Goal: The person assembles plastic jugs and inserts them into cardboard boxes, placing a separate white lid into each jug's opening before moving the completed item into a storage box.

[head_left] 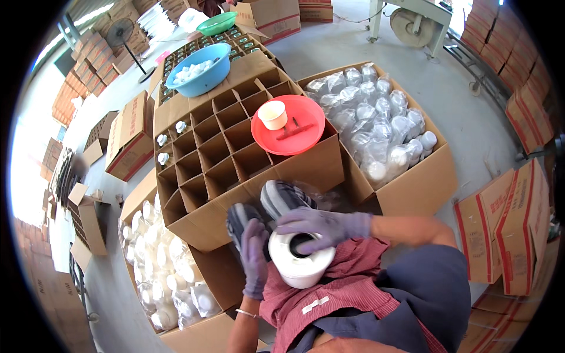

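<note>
A white, round, tub-like thing [300, 270] with a dark round opening in its top rests on my lap, over a red checked cloth [347, 294]. My right hand [323, 226], in a purple glove, lies across its top. Its fingers curve over the rim at the opening, and the wrist is slightly blurred. On the tub's left side is my gloved left hand [254, 259], its fingers stretched upward and lying along the wall. Just beyond the hands are my dark striped shoes [279, 200], against a divided carton [253, 188].
A red basin [303, 138] with a cream cup [272, 115] sits on the dividers. Several small white-capped bottles [163, 159] stand in left cells. Cartons of plastic-wrapped bottles flank me, right [382, 117] and left [159, 259]. A blue basin [203, 76] of white pieces stands farther back.
</note>
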Demonstrator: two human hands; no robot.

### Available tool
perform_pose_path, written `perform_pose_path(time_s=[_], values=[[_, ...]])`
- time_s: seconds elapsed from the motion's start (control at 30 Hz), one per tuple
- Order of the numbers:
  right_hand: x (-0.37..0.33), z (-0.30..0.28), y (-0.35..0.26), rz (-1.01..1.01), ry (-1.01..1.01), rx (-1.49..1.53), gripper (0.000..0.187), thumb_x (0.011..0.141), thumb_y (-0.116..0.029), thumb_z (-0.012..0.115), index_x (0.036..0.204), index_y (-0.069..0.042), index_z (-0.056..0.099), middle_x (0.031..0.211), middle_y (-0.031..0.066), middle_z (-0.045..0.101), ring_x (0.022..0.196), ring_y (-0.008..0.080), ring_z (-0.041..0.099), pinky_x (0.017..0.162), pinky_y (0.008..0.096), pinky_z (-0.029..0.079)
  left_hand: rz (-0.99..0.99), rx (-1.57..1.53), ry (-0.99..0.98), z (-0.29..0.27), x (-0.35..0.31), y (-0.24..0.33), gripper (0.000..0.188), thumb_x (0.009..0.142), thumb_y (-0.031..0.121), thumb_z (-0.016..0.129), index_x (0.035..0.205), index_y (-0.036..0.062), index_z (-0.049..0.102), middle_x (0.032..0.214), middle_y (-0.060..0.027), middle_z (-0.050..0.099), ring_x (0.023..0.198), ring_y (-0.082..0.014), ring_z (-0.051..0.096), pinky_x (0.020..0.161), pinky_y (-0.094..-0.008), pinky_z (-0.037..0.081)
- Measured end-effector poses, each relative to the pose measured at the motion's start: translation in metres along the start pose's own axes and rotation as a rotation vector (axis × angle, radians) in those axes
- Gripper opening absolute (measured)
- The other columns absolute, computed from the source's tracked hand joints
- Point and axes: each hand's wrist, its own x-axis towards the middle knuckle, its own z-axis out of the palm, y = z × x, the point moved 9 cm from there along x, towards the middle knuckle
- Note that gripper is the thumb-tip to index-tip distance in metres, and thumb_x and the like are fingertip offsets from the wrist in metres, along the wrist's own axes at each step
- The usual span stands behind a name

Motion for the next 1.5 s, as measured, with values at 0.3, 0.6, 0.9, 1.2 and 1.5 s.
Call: perform_pose_path(time_s=[0.3, 0.6, 0.9, 1.2, 1.5], values=[[-0.174, 0.035, 0.008, 1.095, -0.307, -0.104, 0.063, 0.091, -0.046, 0.056, 0.134, -0.002, 0.044, 0.125, 0.0230, 0.052, 0.112, 0.0377, 0.054, 0.093, 0.0441, 0.045, -0.546, 0.272, -0.247, -0.004, -0.043, -0.041, 0.033, 0.090, 0.021, 0.066, 0.113, -0.0009, 0.059, 0.099, -0.0046, 0.065, 0.088, -0.0104, 0.061, 0.080, -0.0252, 0.050], [-0.086, -0.008, -0.006, 0.196, 0.477, 0.062, 0.047, 0.100, -0.033, 0.044, 0.130, 0.002, 0.049, 0.134, 0.0178, 0.050, 0.124, 0.0319, 0.048, 0.106, 0.0409, 0.035, -0.525, 0.015, -0.281, 0.025, -0.049, -0.018, 0.030, 0.089, 0.013, 0.064, 0.116, -0.0004, 0.064, 0.110, -0.0099, 0.069, 0.098, -0.0217, 0.067, 0.090, -0.0310, 0.050], [-0.101, -0.022, 0.025, 0.252, 0.563, 0.130, 0.049, 0.101, -0.035, 0.040, 0.130, 0.003, 0.050, 0.125, 0.0205, 0.057, 0.123, 0.0354, 0.049, 0.111, 0.0409, 0.030, -0.248, 0.317, -0.486, 0.060, -0.046, -0.020, 0.040, 0.093, 0.017, 0.052, 0.128, -0.0021, 0.057, 0.116, -0.0117, 0.066, 0.107, -0.0164, 0.060, 0.095, -0.0287, 0.045], [-0.087, -0.041, 0.061, 0.367, 0.662, 0.660, 0.061, 0.102, -0.053, 0.027, 0.131, -0.005, 0.048, 0.134, 0.0109, 0.050, 0.121, 0.0239, 0.052, 0.104, 0.0355, 0.039, 0.001, 0.461, -0.238, 0.058, 0.016, 0.055, 0.032, 0.083, 0.013, 0.061, 0.110, -0.0023, 0.068, 0.105, -0.0115, 0.071, 0.097, -0.0213, 0.068, 0.087, -0.0319, 0.052], [-0.060, -0.076, 0.065, 0.359, 0.594, 0.297, 0.059, 0.103, -0.045, 0.030, 0.143, -0.002, 0.035, 0.141, 0.0156, 0.039, 0.132, 0.0278, 0.039, 0.112, 0.0379, 0.029, 0.341, 0.571, -0.249, 0.083, 0.040, 0.098, 0.028, 0.083, 0.016, 0.060, 0.105, 0.0002, 0.070, 0.103, -0.0119, 0.071, 0.101, -0.0213, 0.066, 0.093, -0.0331, 0.048]])
